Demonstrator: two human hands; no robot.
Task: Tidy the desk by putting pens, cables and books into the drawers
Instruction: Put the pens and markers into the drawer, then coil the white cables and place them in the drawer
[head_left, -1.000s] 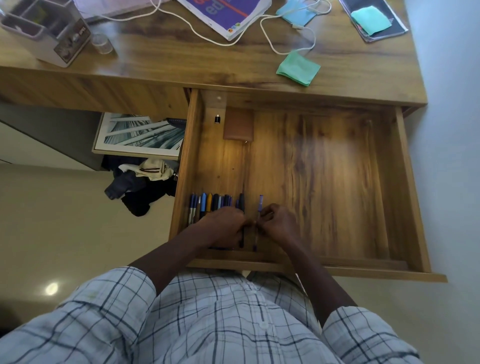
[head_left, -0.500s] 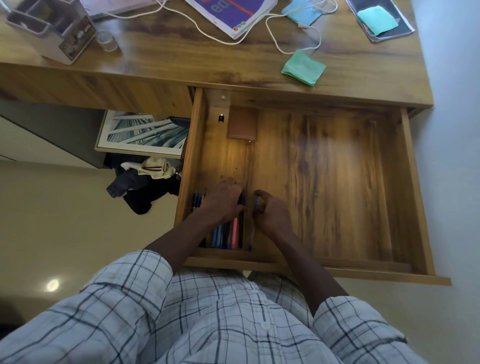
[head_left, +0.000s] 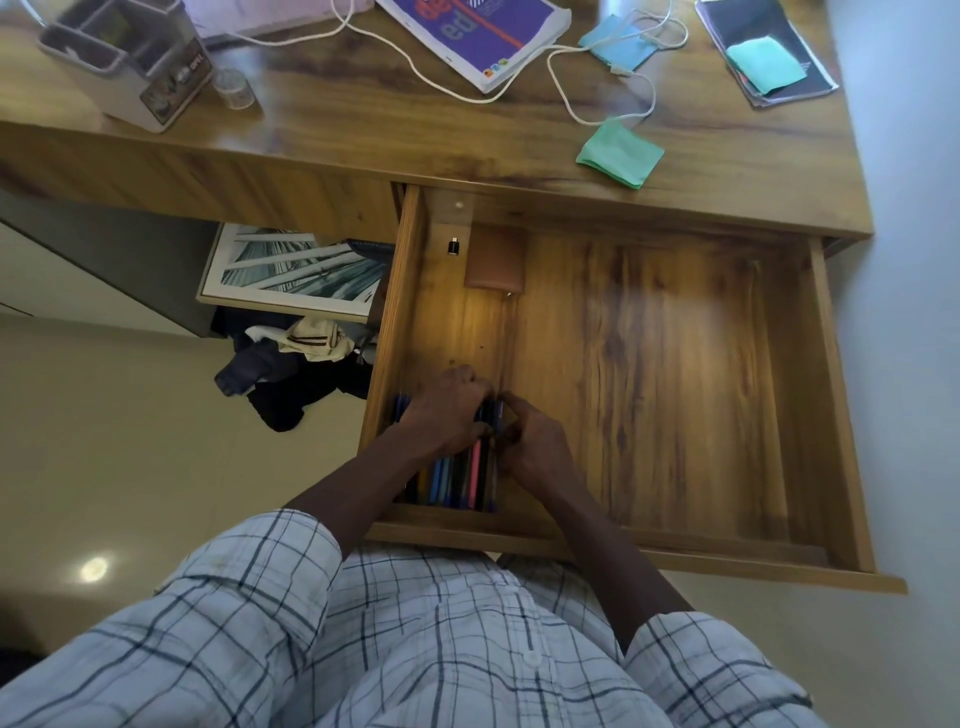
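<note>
A wooden drawer (head_left: 675, 364) stands pulled out under the desk. Several pens (head_left: 457, 480) lie side by side in its front left corner, blue, pink and dark ones. My left hand (head_left: 449, 413) lies over the upper ends of the pens, fingers curled on them. My right hand (head_left: 535, 444) is at the right side of the row and pinches a dark blue pen against it. On the desk top lie a white cable (head_left: 566, 96) and a purple book (head_left: 478, 31).
A brown wallet-like pouch (head_left: 494, 262) and a small black plug (head_left: 453, 247) lie at the drawer's back left. The desk holds a grey organiser (head_left: 130, 62), green cloths (head_left: 621, 153) and a dark notebook (head_left: 769, 49). A picture frame (head_left: 296, 270) and clothes (head_left: 296, 364) lie on the floor at left.
Both hands have slid away from me along the pens, baring their near ends. The right hand has brought the separate blue pen in against the row.
</note>
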